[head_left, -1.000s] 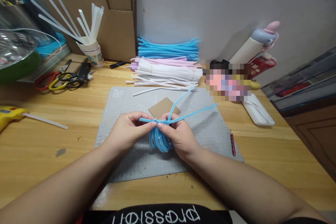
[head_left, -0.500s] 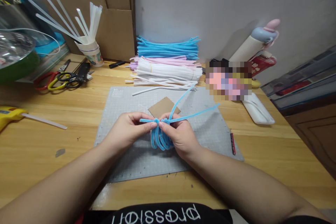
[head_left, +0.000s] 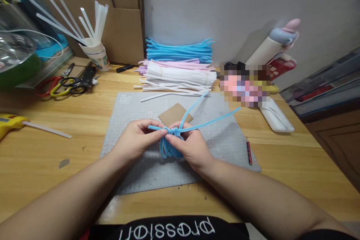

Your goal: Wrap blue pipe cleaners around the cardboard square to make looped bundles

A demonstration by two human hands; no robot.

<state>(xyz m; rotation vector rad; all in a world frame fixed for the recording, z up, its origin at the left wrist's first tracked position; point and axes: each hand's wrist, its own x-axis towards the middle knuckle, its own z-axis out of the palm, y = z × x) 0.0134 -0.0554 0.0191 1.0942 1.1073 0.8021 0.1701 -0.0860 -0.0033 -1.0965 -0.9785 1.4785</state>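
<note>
Blue pipe cleaners (head_left: pixel 169 150), bent into several hanging loops, are held up over the grey cutting mat (head_left: pixel 135 172). My left hand (head_left: pixel 140 137) pinches them at the left end of the twisted top, where a short straight tip sticks out to the left. Thumb and fingers of my right hand (head_left: pixel 191 144) grip the coiled part close beside it. Two long blue ends run from there, one up toward the back and one out to the right. Behind the hands a square of brown cardboard (head_left: pixel 174 114) lies on the mat. The fingers partly hide the loops.
Bundles of blue (head_left: pixel 180 50) and white pipe cleaners (head_left: pixel 180 75) lie against the wall. Left are scissors (head_left: pixel 56 84), a cup of glue sticks (head_left: pixel 97 54) and a yellow glue gun (head_left: pixel 11 123). A red pencil stub (head_left: pixel 249 153) and a bottle (head_left: pixel 264 47) are right.
My fingers have shifted slightly along the twisted top, and more of its coils show between them. The right-hand blue end reaches a little farther out. Both hands keep their pinch.
</note>
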